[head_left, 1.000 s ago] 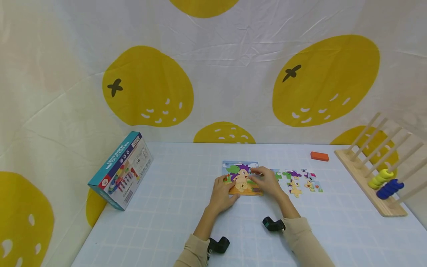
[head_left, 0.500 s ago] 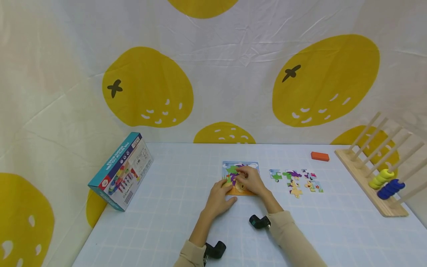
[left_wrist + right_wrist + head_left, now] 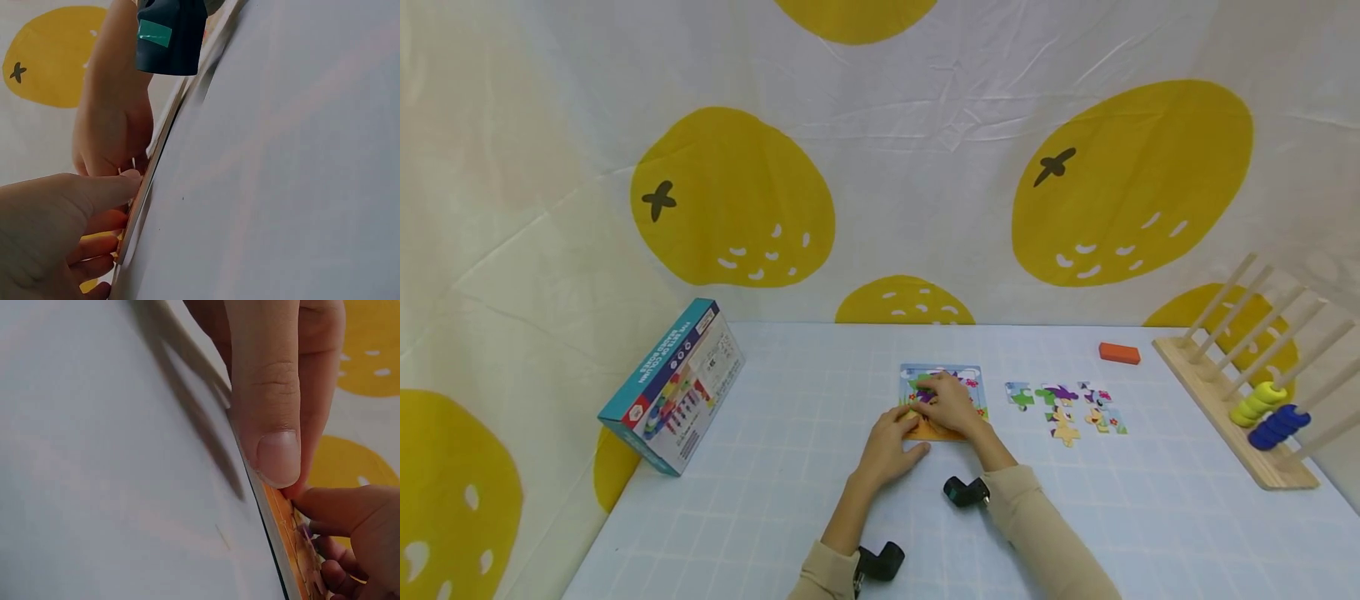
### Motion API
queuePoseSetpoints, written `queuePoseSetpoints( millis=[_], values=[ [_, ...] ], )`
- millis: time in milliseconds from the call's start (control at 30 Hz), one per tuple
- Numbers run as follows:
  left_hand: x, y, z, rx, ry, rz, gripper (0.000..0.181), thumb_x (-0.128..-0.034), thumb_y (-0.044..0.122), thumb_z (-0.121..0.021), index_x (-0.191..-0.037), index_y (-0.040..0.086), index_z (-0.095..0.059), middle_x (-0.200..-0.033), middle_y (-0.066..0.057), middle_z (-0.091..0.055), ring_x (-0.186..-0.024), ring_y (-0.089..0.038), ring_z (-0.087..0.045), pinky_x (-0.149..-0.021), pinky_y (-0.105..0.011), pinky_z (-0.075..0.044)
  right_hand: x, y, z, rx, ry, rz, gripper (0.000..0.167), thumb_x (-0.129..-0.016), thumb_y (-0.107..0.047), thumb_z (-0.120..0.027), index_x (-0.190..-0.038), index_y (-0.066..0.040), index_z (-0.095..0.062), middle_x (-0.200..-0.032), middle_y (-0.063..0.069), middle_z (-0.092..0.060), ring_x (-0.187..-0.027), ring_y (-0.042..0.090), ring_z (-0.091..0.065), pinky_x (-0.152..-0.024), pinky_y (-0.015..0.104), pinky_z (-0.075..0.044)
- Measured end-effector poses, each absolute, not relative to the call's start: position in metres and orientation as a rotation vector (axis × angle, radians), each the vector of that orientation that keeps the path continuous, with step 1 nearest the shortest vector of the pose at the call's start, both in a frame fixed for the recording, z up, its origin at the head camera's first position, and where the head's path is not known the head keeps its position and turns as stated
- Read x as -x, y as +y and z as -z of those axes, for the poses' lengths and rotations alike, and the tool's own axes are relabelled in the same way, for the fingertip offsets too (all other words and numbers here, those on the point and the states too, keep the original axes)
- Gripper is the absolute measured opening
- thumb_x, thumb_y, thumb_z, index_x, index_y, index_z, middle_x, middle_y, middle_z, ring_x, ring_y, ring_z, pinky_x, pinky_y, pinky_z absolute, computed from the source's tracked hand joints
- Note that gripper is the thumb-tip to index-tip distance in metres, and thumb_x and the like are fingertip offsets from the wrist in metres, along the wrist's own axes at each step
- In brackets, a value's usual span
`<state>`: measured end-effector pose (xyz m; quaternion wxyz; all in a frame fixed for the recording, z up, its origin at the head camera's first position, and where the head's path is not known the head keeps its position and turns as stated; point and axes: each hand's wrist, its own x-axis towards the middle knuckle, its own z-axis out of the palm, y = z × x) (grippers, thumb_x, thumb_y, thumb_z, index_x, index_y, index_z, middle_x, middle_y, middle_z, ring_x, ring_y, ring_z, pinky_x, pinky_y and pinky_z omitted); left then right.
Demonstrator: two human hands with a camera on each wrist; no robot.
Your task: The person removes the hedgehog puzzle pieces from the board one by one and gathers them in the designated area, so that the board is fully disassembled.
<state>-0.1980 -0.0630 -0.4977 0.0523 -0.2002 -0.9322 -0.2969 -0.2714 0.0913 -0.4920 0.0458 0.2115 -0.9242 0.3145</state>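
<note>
Puzzle's partway done I'd say: left fingers [image 3: 895, 417] rest relaxed on the board [image 3: 907, 370] below, right fingers [image 3: 937, 384] seem to pinch a purple piece [image 3: 305, 530] (mostly hidden), loose pieces [image 3: 1065, 433] to their right aren't in.

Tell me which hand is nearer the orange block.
Right. The right hand is at the puzzle, left of the orange block; the left hand is farther left, by the puzzle's near-left corner.

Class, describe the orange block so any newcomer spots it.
Find the wooden peg rack at right. Just left of its far end, beyond the loose puzzle pieces, lies the orange block. Unlike those flat, patterned pieces, it is one plain colour.
</note>
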Motion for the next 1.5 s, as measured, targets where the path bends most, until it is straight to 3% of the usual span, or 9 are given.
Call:
queuePoseSetpoints(
  millis=[333,567,867,1133,1333,1500],
  values=[
    [0.197,-0.063,0.498,0.578,-2.870,0.866,0.046,-0.0844,0.031,-0.069,-0.119,0.000,-0.064,-0.132,-0.016,-0.051,-0.122,-0.031,-0.046,-0.103,-0.044,-0.038,0.281,0.094,0.484,-0.592,-2.938,-1.250,0.035,-0.081,-0.012,-0.074,-0.112,0.001,-0.067,-0.108,0.015,-0.067,-0.103,0.030,-0.060,-0.092,0.044,-0.047],
    [0.197,-0.062,0.498,0.573,-2.871,0.859,0.045,-0.0845,0.031,-0.069,-0.118,0.001,-0.065,-0.131,-0.015,-0.051,-0.121,-0.030,-0.046,-0.103,-0.044,-0.038,0.283,0.095,0.479,-0.563,-2.965,-1.353,0.036,-0.080,-0.008,-0.074,-0.113,0.004,-0.064,-0.111,0.018,-0.066,-0.104,0.031,-0.060,-0.091,0.042,-0.049],
    [0.197,-0.062,0.498,0.557,-2.882,0.865,0.045,-0.0851,0.032,-0.068,-0.118,0.001,-0.065,-0.131,-0.015,-0.051,-0.121,-0.029,-0.046,-0.103,-0.044,-0.038,0.284,0.095,0.483,-0.553,-2.928,-1.387,0.023,-0.080,-0.007,-0.073,-0.102,-0.003,-0.069,-0.105,0.012,-0.067,-0.101,0.028,-0.058,-0.091,0.044,-0.047],
    [0.196,-0.062,0.499,0.559,-2.879,0.853,0.045,-0.0846,0.032,-0.069,-0.118,0.001,-0.065,-0.131,-0.014,-0.051,-0.121,-0.029,-0.047,-0.102,-0.043,-0.039,0.283,0.095,0.485,-0.591,-2.891,-1.367,0.030,-0.079,-0.008,-0.074,-0.107,-0.001,-0.068,-0.108,0.015,-0.065,-0.095,0.026,-0.057,-0.085,0.043,-0.048],
    [0.195,-0.061,0.499,0.568,-2.864,0.856,0.046,-0.0840,0.031,-0.070,-0.117,0.001,-0.065,-0.129,-0.015,-0.051,-0.119,-0.029,-0.048,-0.102,-0.043,-0.039,0.283,0.097,0.490,-0.636,-2.824,-1.369,0.024,-0.077,-0.009,-0.076,-0.100,-0.001,-0.070,-0.101,0.013,-0.065,-0.079,0.019,-0.050,-0.066,0.029,-0.043],
    [0.195,-0.061,0.497,0.564,-2.869,0.855,0.046,-0.0843,0.032,-0.069,-0.118,0.001,-0.065,-0.129,-0.014,-0.051,-0.119,-0.028,-0.048,-0.101,-0.042,-0.039,0.282,0.098,0.491,-0.651,-2.778,-1.417,0.022,-0.080,-0.008,-0.073,-0.101,-0.001,-0.070,-0.096,0.010,-0.064,-0.077,0.016,-0.048,-0.065,0.026,-0.040]
  ],
)
